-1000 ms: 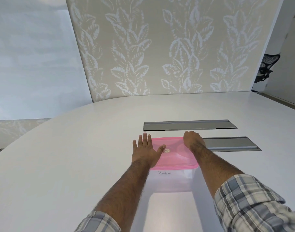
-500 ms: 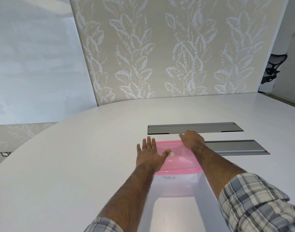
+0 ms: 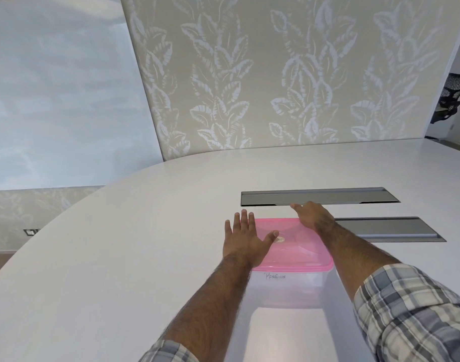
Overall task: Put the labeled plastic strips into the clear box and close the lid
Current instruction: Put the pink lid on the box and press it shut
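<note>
White table (image 3: 114,262); left hand (image 3: 243,240) flat on pink lid (image 3: 300,250); right hand (image 3: 314,218), grip unclear.

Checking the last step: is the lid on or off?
On: the pink lid sits over the clear box, left hand flat on it. Sealed: cannot tell.

The lid (image 3: 297,241) looked like translucent pink plastic, smooth and faintly glossy. Beneath the lid, the box (image 3: 289,288) was clear plastic. The worktop (image 3: 119,270) was smooth, white, softly sheened. Beyond the lid, two hatches (image 3: 317,196) looked like brushed grey metal.
</note>
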Tool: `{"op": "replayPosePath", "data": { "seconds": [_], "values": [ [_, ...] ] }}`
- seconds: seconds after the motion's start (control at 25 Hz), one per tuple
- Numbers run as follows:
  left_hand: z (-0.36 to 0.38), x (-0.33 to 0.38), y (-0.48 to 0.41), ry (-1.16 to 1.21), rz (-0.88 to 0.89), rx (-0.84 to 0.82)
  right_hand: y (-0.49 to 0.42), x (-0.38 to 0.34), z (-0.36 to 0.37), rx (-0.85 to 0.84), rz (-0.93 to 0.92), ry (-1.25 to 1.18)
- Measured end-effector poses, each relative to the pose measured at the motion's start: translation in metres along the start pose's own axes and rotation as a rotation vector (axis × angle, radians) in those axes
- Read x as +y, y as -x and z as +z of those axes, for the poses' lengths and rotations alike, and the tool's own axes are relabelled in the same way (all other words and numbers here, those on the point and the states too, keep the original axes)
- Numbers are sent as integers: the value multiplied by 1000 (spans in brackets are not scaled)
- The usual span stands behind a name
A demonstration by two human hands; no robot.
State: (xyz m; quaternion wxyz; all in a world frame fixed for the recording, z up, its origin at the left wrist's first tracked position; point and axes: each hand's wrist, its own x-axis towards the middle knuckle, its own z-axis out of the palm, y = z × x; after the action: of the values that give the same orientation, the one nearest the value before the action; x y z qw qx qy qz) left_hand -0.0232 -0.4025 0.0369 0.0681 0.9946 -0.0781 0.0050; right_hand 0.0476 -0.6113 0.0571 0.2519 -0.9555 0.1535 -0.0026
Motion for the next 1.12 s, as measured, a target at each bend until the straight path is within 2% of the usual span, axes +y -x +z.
{"op": "replayPosePath", "data": {
  "seconds": [0.24,0.48,0.64,0.84,1.12],
  "values": [
    [1,0,-2,-3,1,-8,-4,7,5,17,6,-41],
    [1,0,-3,-10,12,-21,18,4,0,122,20,-44],
    [2,-3,-3,-8,21,-23,46,18,-2,138,135,-138],
    [-1,-1,-1,17,23,-20,98,30,3,198,282,-121],
    [-3,-1,5,41,42,-18,136,33,10,240,372,-172]
  ]
}}
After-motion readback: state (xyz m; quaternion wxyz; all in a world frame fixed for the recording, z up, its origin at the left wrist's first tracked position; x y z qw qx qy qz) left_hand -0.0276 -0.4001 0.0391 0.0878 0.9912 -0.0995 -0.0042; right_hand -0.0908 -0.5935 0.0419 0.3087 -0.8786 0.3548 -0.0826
